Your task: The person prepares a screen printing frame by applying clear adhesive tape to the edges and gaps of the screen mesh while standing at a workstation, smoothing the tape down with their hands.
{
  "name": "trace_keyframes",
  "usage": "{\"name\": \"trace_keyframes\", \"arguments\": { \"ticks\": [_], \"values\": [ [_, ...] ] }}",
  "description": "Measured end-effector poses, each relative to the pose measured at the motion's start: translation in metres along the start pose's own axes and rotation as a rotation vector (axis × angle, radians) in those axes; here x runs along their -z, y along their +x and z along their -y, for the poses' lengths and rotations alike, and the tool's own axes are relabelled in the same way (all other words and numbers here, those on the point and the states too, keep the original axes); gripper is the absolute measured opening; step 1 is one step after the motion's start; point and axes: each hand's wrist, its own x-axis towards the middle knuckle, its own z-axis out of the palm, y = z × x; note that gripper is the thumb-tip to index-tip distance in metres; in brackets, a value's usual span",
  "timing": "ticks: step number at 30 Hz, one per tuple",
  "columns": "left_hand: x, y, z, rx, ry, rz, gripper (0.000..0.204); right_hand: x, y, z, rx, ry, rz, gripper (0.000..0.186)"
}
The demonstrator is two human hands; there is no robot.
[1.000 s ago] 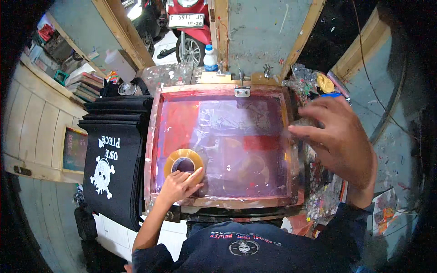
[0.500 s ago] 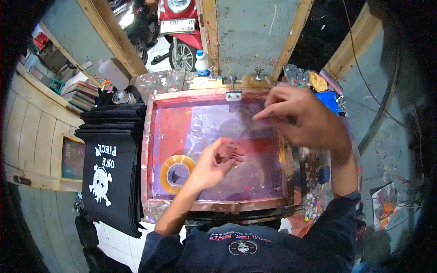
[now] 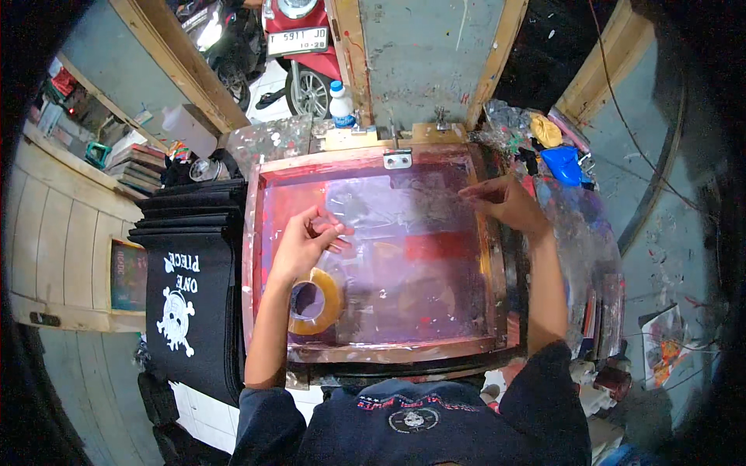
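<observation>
Purple mesh (image 3: 373,287) spans a wooden frame (image 3: 388,353) at picture centre, apparently secured by the metal clamp (image 3: 398,159) on its upper edge. The tape roll (image 3: 332,307) rests on the mesh, lower left of centre, probably for easy reach. Left hand (image 3: 311,239) and right hand (image 3: 501,203) hover above, fingers curled toward thumbs; whether either pinches anything cannot be told. Black cloths (image 3: 194,307) lie stacked at left, likely for access.

Head view: left one of two head-worn fisheyes. Looks steeply down, tipped forward. Close range: wooden-framed screen (image 3: 404,352) across centre; left forearm (image 3: 270,326) and right forearm (image 3: 549,291) reaching up from below, wearer's dark shirt (image 3: 365,435) at bottom. Farther off: red motorbike (image 3: 315,60), top, left of centre. Panelled door (image 3: 78,225) bows along left rim; corners black.
</observation>
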Motion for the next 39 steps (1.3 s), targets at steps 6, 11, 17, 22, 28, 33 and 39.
{"name": "trace_keyframes", "arguments": {
  "ticks": [6,11,17,22,28,33,39],
  "values": [
    [0.006,0.019,-0.008,-0.013,0.543,-0.161,0.016,-0.014,0.003,-0.035,-0.137,0.083,-0.011,0.027],
    [0.019,0.035,0.018,-0.085,0.490,-0.141,0.016,-0.012,0.010,-0.073,-0.236,0.045,-0.038,0.022],
    [0.020,0.040,0.023,-0.081,0.526,-0.110,0.018,-0.014,0.009,-0.060,-0.166,-0.050,-0.118,0.018],
    [0.027,0.045,0.035,-0.093,0.527,-0.088,0.021,-0.009,0.020,-0.068,-0.137,-0.087,-0.024,0.022],
    [0.033,0.057,0.045,-0.079,0.569,-0.089,0.024,-0.004,0.028,-0.067,-0.159,-0.273,0.031,0.029],
    [0.029,0.058,0.053,-0.083,0.535,-0.148,0.028,-0.011,0.027,-0.068,-0.129,-0.351,-0.023,0.038],
    [0.035,0.058,0.070,-0.040,0.574,-0.186,0.030,-0.019,0.029,-0.077,-0.122,-0.366,-0.111,0.046]
  ]
}}
